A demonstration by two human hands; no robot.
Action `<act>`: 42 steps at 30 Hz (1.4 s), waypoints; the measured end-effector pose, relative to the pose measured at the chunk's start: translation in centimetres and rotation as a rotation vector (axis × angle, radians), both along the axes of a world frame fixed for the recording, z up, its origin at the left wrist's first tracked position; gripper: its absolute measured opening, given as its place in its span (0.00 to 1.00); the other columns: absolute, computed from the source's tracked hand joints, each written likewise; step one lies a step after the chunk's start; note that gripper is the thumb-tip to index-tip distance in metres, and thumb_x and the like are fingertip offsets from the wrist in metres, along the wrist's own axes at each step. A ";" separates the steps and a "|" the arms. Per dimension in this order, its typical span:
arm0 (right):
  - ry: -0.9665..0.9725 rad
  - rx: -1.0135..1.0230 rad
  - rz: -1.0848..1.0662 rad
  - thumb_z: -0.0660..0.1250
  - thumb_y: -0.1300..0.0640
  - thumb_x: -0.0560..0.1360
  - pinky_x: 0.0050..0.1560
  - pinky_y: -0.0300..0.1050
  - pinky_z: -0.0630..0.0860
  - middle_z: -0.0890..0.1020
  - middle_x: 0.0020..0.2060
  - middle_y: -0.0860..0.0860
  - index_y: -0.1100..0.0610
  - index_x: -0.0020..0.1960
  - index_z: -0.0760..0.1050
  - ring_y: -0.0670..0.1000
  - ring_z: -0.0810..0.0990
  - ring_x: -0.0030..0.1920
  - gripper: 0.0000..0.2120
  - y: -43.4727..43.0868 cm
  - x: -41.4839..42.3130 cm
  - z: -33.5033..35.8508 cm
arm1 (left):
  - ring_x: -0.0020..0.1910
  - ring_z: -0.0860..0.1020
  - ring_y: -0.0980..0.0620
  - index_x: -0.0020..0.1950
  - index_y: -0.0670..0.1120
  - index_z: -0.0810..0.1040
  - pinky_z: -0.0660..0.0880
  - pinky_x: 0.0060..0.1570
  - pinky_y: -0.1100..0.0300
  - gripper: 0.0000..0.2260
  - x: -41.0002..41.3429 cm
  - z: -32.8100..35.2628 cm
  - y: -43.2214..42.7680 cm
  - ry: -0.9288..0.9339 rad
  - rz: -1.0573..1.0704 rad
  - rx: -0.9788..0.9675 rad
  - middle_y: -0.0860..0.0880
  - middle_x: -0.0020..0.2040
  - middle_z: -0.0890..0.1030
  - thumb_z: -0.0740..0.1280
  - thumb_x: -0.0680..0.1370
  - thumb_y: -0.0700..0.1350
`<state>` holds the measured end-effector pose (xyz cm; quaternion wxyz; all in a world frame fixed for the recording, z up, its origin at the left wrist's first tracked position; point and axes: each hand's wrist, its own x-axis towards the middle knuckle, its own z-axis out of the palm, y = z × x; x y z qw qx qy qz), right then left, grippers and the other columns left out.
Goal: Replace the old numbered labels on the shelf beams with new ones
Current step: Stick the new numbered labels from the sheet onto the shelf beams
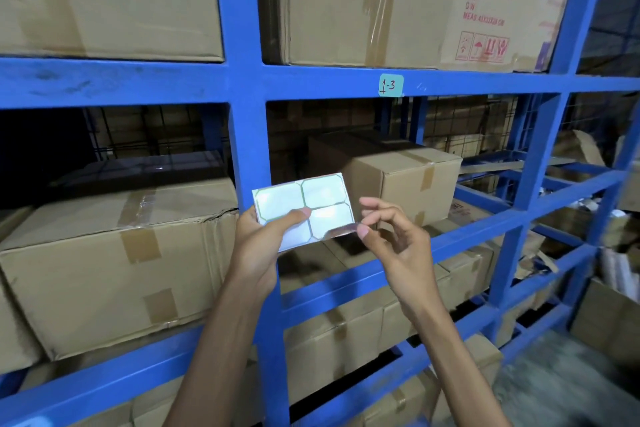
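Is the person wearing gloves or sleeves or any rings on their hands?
No. The left hand and right hand are bare, with no gloves, rings or watch showing. Both forearms are bare too, with no sleeves in view. The fingernails look short and plain.

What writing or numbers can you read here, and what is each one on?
"1-3": handwritten on the pale label stuck to the blue shelf beam.
"QTY", "COL TRANSLUCENT", "MEAS": red print on the upper right carton; its figures and the handling symbols' captions are too blurred to read.
Sticker sheet, held by the left hand while the right hand peels a corner: blank.
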<state>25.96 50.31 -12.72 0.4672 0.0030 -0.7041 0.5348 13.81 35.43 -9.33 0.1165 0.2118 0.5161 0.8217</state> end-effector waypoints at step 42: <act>-0.534 -0.088 -0.455 0.79 0.62 0.70 0.39 0.25 0.72 0.83 0.44 0.50 0.58 0.50 0.75 0.38 0.80 0.44 0.15 21.7 -9.3 -22.3 | 0.56 0.86 0.52 0.58 0.47 0.84 0.79 0.61 0.53 0.16 -2.4 -9.7 9.0 -0.132 -0.035 -0.333 0.51 0.54 0.89 0.77 0.72 0.36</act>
